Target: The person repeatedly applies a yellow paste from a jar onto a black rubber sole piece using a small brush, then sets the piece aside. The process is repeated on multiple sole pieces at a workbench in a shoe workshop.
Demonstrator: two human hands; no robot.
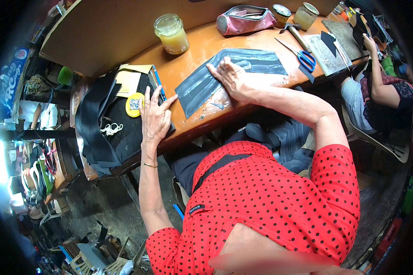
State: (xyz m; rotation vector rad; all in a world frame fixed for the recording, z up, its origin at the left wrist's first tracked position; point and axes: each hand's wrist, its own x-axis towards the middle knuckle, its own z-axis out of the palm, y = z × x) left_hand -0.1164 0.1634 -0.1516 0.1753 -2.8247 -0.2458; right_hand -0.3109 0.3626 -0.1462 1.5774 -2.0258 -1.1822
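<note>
A bent dark grey sheet (pixel 197 87), apparently leather or a similar material, lies on the orange table, its surface streaked whitish. My right hand (pixel 231 80) rests on its middle, fingers apart and pressing down; what lies under the palm is hidden. My left hand (pixel 156 119) is spread over the table's left part, beside a round yellow lid (pixel 134 105), with nothing visible in its fingers. One fingertip reaches close to the sheet's left edge. Beyond the sheet stands an open glass jar (pixel 171 35) of yellowish paste.
Blue-handled scissors (pixel 306 60), a hammer (pixel 299 39) and a pale slab (pixel 326 52) lie to the right. A pink zip pouch (pixel 246 20) and two more jars stand behind. Black strips (pixel 94 114) are stacked at left. Another person (pixel 383 87) sits at far right.
</note>
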